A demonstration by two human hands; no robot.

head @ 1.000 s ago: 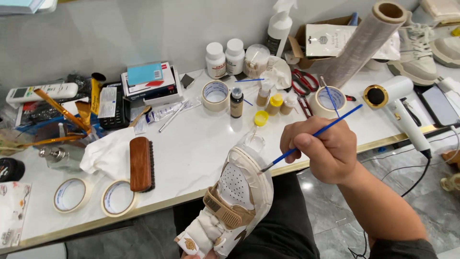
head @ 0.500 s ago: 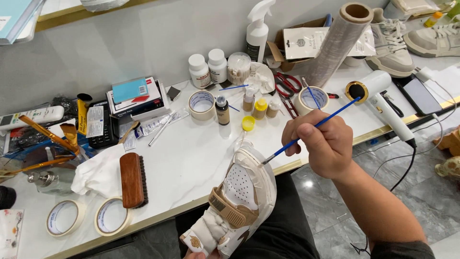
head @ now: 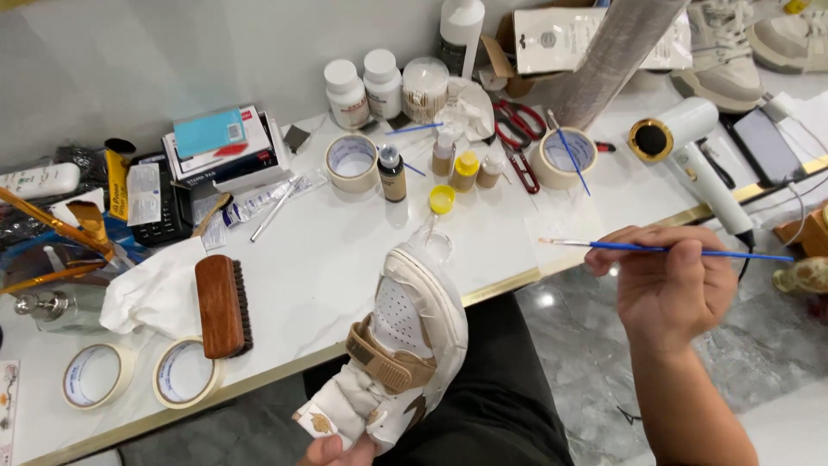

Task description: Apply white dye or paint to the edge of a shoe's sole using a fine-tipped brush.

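Note:
My right hand (head: 668, 289) holds a thin blue paintbrush (head: 664, 250) level, its pale tip pointing left, well to the right of the shoe. A white sneaker (head: 401, 345) with a tan strap and masking tape on its edges rests on my lap, toe against the table edge. Only the fingertips of my left hand (head: 336, 450) show at the bottom, gripping the sneaker's heel end. Small paint bottles (head: 466, 170) and a loose yellow cap (head: 442, 199) stand on the white table (head: 328, 259) beyond the toe.
A wooden brush (head: 222, 306) and two tape rolls (head: 138, 375) lie at the left front. A white hair dryer (head: 690, 155), scissors (head: 513, 138), another tape roll (head: 559, 160), jars (head: 362, 82), a cling-film roll (head: 612, 52) and more sneakers (head: 742, 43) are at the back right.
My right hand has lifted the brush off the sneaker's toe and swung right, turning the brush level. The view has moved closer and tilted down.

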